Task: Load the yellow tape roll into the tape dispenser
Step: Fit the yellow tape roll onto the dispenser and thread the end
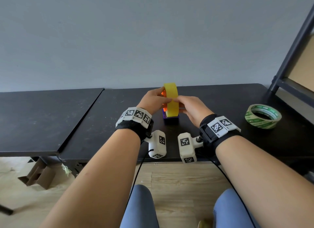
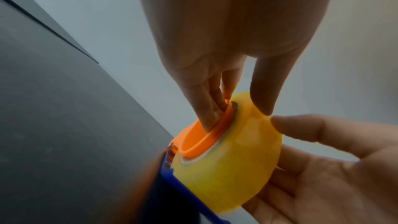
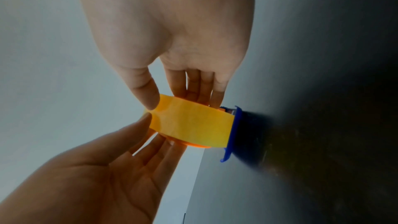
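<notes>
Both hands grip the translucent yellow tape roll point(image 1: 171, 99) (upright, on its orange plastic hub point(image 2: 206, 134)) in the blue tape dispenser point(image 1: 171, 119) at the black table's point(image 1: 68, 119) centre: left hand point(image 1: 153, 101) fingers in the hub, right hand point(image 1: 192, 107) pinching the rim.

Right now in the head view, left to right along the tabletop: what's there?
Left hand → yellow tape roll standing on the blue tape dispenser → right hand → green-printed tape roll lying flat near the black shelf frame.
</notes>
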Demonstrator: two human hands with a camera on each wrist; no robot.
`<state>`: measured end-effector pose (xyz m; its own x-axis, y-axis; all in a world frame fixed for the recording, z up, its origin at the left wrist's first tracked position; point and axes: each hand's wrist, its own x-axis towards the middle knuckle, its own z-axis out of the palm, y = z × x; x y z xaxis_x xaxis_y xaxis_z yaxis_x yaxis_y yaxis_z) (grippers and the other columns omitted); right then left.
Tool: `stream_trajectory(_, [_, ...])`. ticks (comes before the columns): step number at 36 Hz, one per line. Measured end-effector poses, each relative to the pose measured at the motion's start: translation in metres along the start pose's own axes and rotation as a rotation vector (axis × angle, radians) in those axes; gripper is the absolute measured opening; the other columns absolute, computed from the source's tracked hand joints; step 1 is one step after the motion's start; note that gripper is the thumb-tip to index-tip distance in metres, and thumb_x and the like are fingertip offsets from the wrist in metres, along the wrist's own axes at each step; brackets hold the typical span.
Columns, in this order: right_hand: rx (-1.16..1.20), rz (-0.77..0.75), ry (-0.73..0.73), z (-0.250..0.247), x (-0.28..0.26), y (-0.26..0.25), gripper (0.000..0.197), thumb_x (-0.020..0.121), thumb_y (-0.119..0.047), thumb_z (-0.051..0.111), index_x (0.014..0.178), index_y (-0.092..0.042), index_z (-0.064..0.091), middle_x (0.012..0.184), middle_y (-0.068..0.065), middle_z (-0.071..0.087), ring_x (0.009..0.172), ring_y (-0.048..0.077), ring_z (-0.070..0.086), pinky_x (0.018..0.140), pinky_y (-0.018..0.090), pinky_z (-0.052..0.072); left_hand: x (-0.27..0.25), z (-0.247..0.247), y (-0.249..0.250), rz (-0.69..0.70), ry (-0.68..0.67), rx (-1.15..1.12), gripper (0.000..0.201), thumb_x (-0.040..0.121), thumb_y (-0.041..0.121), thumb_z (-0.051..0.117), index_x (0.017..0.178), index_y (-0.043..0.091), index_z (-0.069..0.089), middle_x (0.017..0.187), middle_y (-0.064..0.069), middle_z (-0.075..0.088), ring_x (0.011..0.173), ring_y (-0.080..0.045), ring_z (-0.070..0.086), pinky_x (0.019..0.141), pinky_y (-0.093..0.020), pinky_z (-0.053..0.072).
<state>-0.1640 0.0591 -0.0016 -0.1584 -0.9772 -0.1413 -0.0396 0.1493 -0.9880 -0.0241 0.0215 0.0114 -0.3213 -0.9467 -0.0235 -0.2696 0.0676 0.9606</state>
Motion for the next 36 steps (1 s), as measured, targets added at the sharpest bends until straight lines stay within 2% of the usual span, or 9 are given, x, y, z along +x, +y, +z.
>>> stream_trajectory(3, [0.020,-0.006,0.009,0.000,0.000,0.000,0.029,0.092,-0.021,0.059,0.117,-0.006,0.066,0.114,0.014,0.071,0.106,0.027,0.068,0.096,0.037,0.053,0.000,0.002,0.000,0.007,0.018,-0.011,0.060,0.088,0.011,0.066,0.144,0.011,0.045,0.123,-0.016,0.066,0.112,-0.027,0.066,0.100,-0.042,0.052])
stream_trajectory(6, [0.041,-0.014,0.018,-0.001,-0.001,0.000,0.015,0.091,-0.018,0.058,0.097,-0.010,0.069,0.106,0.012,0.072,0.102,0.027,0.068,0.099,0.040,0.051,0.002,0.004,-0.002,0.023,0.057,0.006,0.065,0.075,0.027,0.069,0.137,0.010,0.054,0.117,-0.015,0.068,0.108,-0.032,0.067,0.098,-0.046,0.053])
stream_trajectory(10, [0.014,-0.005,0.038,0.000,-0.003,-0.001,0.020,0.088,-0.013,0.056,0.102,-0.006,0.069,0.106,0.014,0.072,0.102,0.028,0.069,0.102,0.042,0.050,0.001,0.006,0.000,0.059,0.091,-0.011,0.012,0.082,0.024,0.062,0.090,0.018,0.069,0.096,-0.017,0.065,0.089,-0.028,0.064,0.094,-0.054,0.053])
stream_trajectory(12, [-0.018,0.004,0.036,0.000,-0.004,-0.002,0.028,0.085,-0.013,0.057,0.109,-0.005,0.069,0.111,0.015,0.072,0.104,0.028,0.069,0.102,0.044,0.049,0.002,0.005,0.000,0.064,0.104,-0.010,0.008,0.081,0.027,0.061,0.079,0.026,0.068,0.094,-0.018,0.065,0.087,-0.025,0.061,0.093,-0.054,0.054])
stream_trajectory(18, [-0.073,-0.005,-0.007,-0.001,-0.007,-0.002,0.026,0.077,-0.006,0.056,0.085,-0.023,0.074,0.112,0.012,0.073,0.107,0.028,0.067,0.105,0.046,0.047,-0.001,0.007,0.003,0.085,0.131,-0.002,0.010,0.093,0.019,0.058,0.091,0.017,0.068,0.107,-0.030,0.068,0.087,-0.026,0.063,0.090,-0.052,0.056])
stream_trajectory(22, [-0.089,-0.002,0.004,0.000,-0.009,-0.002,0.025,0.068,-0.017,0.059,0.087,-0.021,0.075,0.109,0.010,0.073,0.108,0.027,0.065,0.105,0.046,0.046,-0.004,0.006,0.005,0.067,0.121,-0.047,0.011,0.094,0.016,0.058,0.097,0.018,0.069,0.107,-0.025,0.069,0.088,-0.025,0.063,0.090,-0.048,0.057])
stream_trajectory(25, [-0.079,0.014,0.064,0.001,-0.009,-0.004,0.020,0.077,-0.027,0.063,0.092,-0.016,0.071,0.101,0.005,0.073,0.103,0.023,0.066,0.104,0.043,0.045,-0.005,0.004,0.005,0.065,0.120,-0.044,0.011,0.094,0.017,0.059,0.093,0.020,0.070,0.109,-0.027,0.069,0.087,-0.026,0.063,0.091,-0.048,0.057])
stream_trajectory(30, [-0.085,-0.007,0.077,0.002,-0.009,-0.005,0.016,0.085,-0.025,0.059,0.092,-0.015,0.070,0.100,0.004,0.073,0.103,0.022,0.066,0.097,0.038,0.045,-0.005,0.005,0.004,0.061,0.150,-0.009,0.013,0.092,0.021,0.059,0.085,0.023,0.070,0.108,-0.028,0.069,0.087,-0.028,0.065,0.090,-0.052,0.056])
stream_trajectory(36, [-0.126,0.004,0.100,0.001,-0.005,-0.003,0.030,0.076,-0.019,0.061,0.098,-0.003,0.072,0.109,0.013,0.072,0.111,0.030,0.063,0.102,0.046,0.045,-0.006,0.005,0.005,0.068,0.147,-0.019,0.012,0.094,0.019,0.058,0.090,0.019,0.069,0.109,-0.028,0.069,0.086,-0.026,0.064,0.090,-0.050,0.056])
